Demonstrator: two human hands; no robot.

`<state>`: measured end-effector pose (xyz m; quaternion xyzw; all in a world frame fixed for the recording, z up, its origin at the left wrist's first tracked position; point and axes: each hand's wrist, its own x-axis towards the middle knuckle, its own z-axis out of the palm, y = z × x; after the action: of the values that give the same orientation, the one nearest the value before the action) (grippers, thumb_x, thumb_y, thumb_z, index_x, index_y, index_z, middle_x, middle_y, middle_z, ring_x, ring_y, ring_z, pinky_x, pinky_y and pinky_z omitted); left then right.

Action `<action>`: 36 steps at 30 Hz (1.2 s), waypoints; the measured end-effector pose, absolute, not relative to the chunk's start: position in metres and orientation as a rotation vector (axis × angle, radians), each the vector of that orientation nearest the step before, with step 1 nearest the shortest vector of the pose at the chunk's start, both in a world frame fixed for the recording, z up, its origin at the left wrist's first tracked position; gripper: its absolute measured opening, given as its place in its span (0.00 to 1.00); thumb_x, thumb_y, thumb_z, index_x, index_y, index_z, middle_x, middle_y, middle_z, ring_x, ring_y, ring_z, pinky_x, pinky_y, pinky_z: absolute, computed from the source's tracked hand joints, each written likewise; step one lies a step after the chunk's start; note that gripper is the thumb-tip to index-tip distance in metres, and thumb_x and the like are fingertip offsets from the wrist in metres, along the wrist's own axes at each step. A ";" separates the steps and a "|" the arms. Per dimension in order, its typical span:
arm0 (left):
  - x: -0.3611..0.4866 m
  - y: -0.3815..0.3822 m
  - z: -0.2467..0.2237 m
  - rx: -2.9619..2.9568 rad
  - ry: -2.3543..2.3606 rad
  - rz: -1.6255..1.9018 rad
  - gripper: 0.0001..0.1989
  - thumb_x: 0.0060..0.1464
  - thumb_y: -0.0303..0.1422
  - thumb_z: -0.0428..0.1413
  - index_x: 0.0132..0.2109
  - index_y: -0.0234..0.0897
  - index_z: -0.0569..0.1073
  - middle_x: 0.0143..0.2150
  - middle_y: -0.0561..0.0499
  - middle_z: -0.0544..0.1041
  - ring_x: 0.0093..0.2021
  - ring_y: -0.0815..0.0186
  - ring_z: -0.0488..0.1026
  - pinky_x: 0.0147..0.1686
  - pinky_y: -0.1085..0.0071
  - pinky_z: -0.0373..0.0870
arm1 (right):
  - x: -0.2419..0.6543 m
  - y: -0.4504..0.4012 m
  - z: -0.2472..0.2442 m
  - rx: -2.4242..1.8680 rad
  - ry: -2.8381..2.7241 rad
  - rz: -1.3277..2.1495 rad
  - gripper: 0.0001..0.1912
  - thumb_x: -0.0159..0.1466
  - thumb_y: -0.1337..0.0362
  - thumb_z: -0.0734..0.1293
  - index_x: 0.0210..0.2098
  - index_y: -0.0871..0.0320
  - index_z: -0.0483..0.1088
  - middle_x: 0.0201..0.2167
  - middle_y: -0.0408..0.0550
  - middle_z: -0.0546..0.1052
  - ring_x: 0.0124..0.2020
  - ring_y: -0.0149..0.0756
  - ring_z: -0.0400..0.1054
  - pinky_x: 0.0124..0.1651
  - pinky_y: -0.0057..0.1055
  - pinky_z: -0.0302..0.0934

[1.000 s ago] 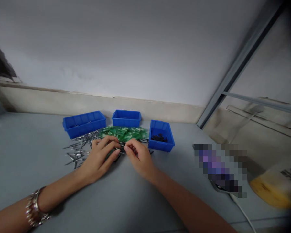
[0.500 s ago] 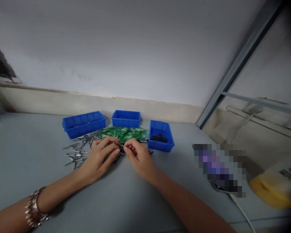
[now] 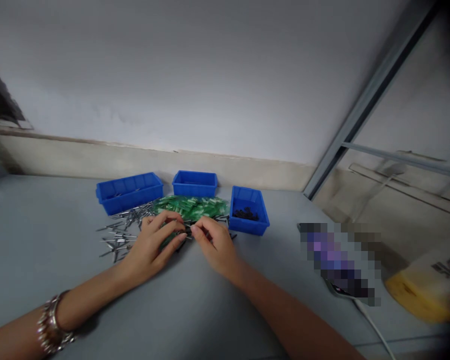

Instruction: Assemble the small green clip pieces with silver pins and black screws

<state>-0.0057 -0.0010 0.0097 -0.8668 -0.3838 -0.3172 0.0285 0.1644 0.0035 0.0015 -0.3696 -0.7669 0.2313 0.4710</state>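
My left hand [image 3: 155,245] and my right hand [image 3: 216,245] meet over the middle of the grey table, fingertips a small gap apart. Curled fingers and thumb close my left hand round something small that I cannot make out. In a pinch, my right thumb and forefinger hold another small piece, too little to name. Slim metal pins with dark ends [image 3: 116,245] lie in a loose pile left of and behind my left hand. Just beyond both hands is a heap of green plastic packets [image 3: 195,206]. A few dark pieces are partly hidden under the fingers.
Three blue bins stand near the wall: a long bin [image 3: 131,200] at left, a middle bin [image 3: 195,189], and a right bin [image 3: 249,227] with small black parts [image 3: 246,214]. A blurred-out device [image 3: 337,260] with a white cable [image 3: 375,327] and a yellow-bottomed container [image 3: 416,297] sit at right.
Both hands stay in nearly the same place. The fingertips have shifted only slightly; the bins and the pile of pins are unchanged.
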 end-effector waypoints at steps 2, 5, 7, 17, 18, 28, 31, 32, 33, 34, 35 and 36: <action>-0.006 -0.001 0.010 -2.683 -1.190 -0.973 0.07 0.58 0.31 0.45 0.40 0.38 0.66 0.42 0.47 0.66 0.46 0.61 0.63 0.41 0.64 0.56 | 0.164 0.003 0.001 -0.904 -1.873 0.569 0.10 0.62 0.65 0.57 0.25 0.58 0.61 0.22 0.40 0.65 0.26 0.27 0.59 0.30 0.24 0.51; -0.005 -0.002 0.010 -2.688 -1.222 -0.965 0.08 0.59 0.31 0.44 0.42 0.39 0.65 0.44 0.48 0.66 0.47 0.59 0.62 0.41 0.63 0.55 | 0.165 0.003 0.001 -0.900 -1.869 0.582 0.08 0.61 0.66 0.57 0.26 0.58 0.61 0.23 0.40 0.65 0.26 0.27 0.59 0.30 0.24 0.52; -0.004 -0.003 0.010 -2.680 -1.249 -0.965 0.09 0.59 0.32 0.42 0.42 0.39 0.66 0.44 0.48 0.66 0.47 0.59 0.62 0.41 0.63 0.54 | 0.165 0.002 0.001 -0.900 -1.868 0.593 0.06 0.61 0.67 0.57 0.27 0.58 0.61 0.24 0.40 0.66 0.27 0.27 0.59 0.30 0.24 0.53; -0.006 -0.001 0.008 -2.671 -1.231 -0.923 0.10 0.59 0.32 0.42 0.40 0.38 0.68 0.43 0.48 0.67 0.46 0.60 0.63 0.40 0.64 0.56 | 0.164 0.003 -0.001 -0.882 -1.861 0.605 0.04 0.59 0.69 0.58 0.28 0.57 0.62 0.24 0.41 0.66 0.27 0.28 0.61 0.31 0.24 0.54; -0.006 -0.001 0.008 -2.674 -1.230 -0.916 0.10 0.59 0.32 0.42 0.39 0.38 0.68 0.43 0.48 0.67 0.46 0.60 0.63 0.41 0.64 0.56 | 0.164 0.003 -0.002 -0.880 -1.861 0.608 0.04 0.59 0.69 0.58 0.28 0.57 0.62 0.24 0.41 0.66 0.27 0.28 0.61 0.31 0.24 0.54; -0.005 -0.002 0.009 -2.665 -1.199 -0.981 0.07 0.59 0.31 0.44 0.40 0.38 0.66 0.42 0.48 0.67 0.46 0.61 0.63 0.41 0.64 0.57 | 0.165 0.002 0.003 -0.870 -1.856 0.652 0.05 0.62 0.65 0.57 0.34 0.57 0.64 0.26 0.41 0.68 0.28 0.27 0.62 0.30 0.23 0.55; -0.005 -0.001 0.009 -2.660 -1.196 -0.991 0.07 0.59 0.30 0.44 0.40 0.38 0.66 0.42 0.48 0.67 0.46 0.61 0.63 0.41 0.64 0.56 | 0.166 0.003 0.003 -0.880 -1.860 0.621 0.08 0.63 0.63 0.56 0.32 0.58 0.64 0.26 0.41 0.68 0.28 0.27 0.61 0.31 0.23 0.54; -0.005 -0.001 0.009 -2.662 -1.190 -0.992 0.07 0.59 0.30 0.44 0.40 0.38 0.66 0.42 0.48 0.67 0.46 0.61 0.63 0.41 0.64 0.56 | 0.166 0.003 0.003 -0.885 -1.866 0.602 0.08 0.63 0.63 0.56 0.31 0.58 0.63 0.25 0.41 0.67 0.28 0.27 0.61 0.32 0.24 0.54; -0.005 -0.001 0.009 -2.665 -1.184 -0.995 0.07 0.59 0.30 0.44 0.40 0.38 0.66 0.42 0.48 0.67 0.46 0.61 0.63 0.41 0.64 0.56 | 0.166 0.003 0.003 -0.891 -1.874 0.582 0.09 0.63 0.63 0.56 0.30 0.58 0.63 0.25 0.41 0.67 0.28 0.27 0.61 0.32 0.24 0.53; -0.005 -0.001 0.009 -2.667 -1.177 -0.997 0.07 0.59 0.30 0.44 0.40 0.37 0.66 0.42 0.48 0.67 0.46 0.62 0.63 0.42 0.64 0.56 | 0.166 0.004 0.002 -0.897 -1.880 0.565 0.10 0.63 0.63 0.56 0.28 0.58 0.62 0.24 0.41 0.67 0.28 0.27 0.60 0.32 0.24 0.53; -0.005 -0.001 0.009 -2.668 -1.173 -0.999 0.07 0.58 0.30 0.44 0.40 0.37 0.66 0.42 0.48 0.67 0.46 0.62 0.63 0.42 0.64 0.56 | 0.166 0.004 0.002 -0.904 -1.886 0.552 0.10 0.63 0.63 0.56 0.27 0.58 0.62 0.24 0.41 0.66 0.28 0.28 0.60 0.32 0.24 0.53; -0.005 -0.001 0.009 -2.669 -1.170 -1.000 0.07 0.58 0.30 0.44 0.40 0.37 0.66 0.42 0.48 0.67 0.46 0.61 0.63 0.42 0.64 0.56 | 0.166 0.004 0.001 -0.909 -1.889 0.543 0.11 0.63 0.63 0.56 0.26 0.58 0.61 0.24 0.41 0.66 0.28 0.28 0.60 0.32 0.24 0.53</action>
<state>-0.0054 -0.0012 0.0091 -0.8659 -0.3796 -0.3243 0.0302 0.1657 0.0041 0.0012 -0.3709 -0.7704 0.2213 0.4690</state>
